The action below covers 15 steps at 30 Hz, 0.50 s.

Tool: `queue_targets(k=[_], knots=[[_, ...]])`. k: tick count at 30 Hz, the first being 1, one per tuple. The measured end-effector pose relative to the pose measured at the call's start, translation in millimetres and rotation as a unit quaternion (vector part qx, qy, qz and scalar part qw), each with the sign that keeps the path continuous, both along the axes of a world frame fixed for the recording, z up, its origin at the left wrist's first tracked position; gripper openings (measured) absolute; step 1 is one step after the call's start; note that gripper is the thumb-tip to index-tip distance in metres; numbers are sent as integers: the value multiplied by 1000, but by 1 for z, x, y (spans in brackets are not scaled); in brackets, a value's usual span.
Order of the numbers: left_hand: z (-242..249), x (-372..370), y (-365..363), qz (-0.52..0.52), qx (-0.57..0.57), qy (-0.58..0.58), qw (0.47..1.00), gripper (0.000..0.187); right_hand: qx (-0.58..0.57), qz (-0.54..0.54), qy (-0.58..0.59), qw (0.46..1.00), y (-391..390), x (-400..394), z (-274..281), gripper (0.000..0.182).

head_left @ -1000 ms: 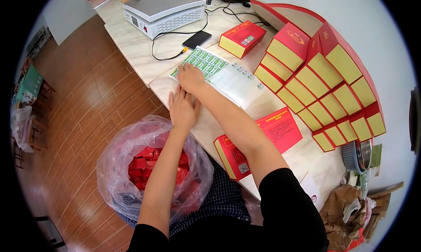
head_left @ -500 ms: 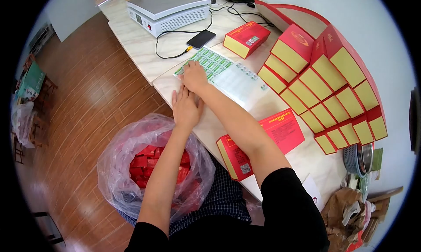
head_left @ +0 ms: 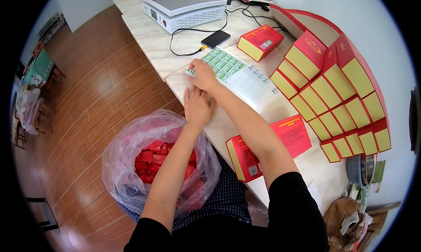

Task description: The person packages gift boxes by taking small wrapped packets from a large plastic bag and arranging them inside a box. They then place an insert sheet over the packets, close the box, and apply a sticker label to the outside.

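A sheet of small green-and-white stickers (head_left: 230, 63) lies on the table, its lower right part bare backing with a few stickers along the edge. My right hand (head_left: 204, 76) is over its left corner, fingers curled and pinched on a sticker there; the fingertips partly hide it. Just below, my left hand (head_left: 199, 107) rests flat on the table edge, fingers stretched out and holding nothing. Beneath my right forearm lies a red box (head_left: 289, 135) with a pale yellow side. A clear plastic bag (head_left: 116, 164) full of red packets (head_left: 153, 157) sits below my left forearm.
Many red-and-yellow boxes (head_left: 335, 98) are stacked at the right, with another red box (head_left: 261, 41) behind the sheet. A phone (head_left: 215, 39), a cable and a white heating-plate-like device (head_left: 186, 15) occupy the far table. Brown paper (head_left: 340, 217) lies at lower right.
The camera view has shifted, so the scene sits further right. My right fingers have curled in at the sheet's corner; my left hand stays flat on the table edge.
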<state>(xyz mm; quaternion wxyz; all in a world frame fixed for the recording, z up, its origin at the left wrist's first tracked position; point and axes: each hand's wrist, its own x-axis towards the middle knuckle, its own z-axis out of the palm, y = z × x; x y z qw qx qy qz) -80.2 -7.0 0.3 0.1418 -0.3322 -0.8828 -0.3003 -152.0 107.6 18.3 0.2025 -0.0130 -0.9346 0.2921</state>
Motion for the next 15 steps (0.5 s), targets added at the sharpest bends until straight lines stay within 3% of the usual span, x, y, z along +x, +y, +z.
queue_targets(k=[6,8,10,12,15], knots=[[-2,0,1,8,-15,-7,1000,55,-236,55,-30,970,-8,2,25,33],[-6,-2,1,14,-11,9,1000,55,-372,32,-46,927,-3,3,44,23],[-10,-2,2,12,-9,20,1000,56,-430,36,-20,902,4,18,79,15],[-9,-2,2,19,-26,16,999,56,-457,63,-1,887,8,44,114,13],[-11,-3,2,22,-39,26,999,54,-399,58,13,915,11,107,154,19]])
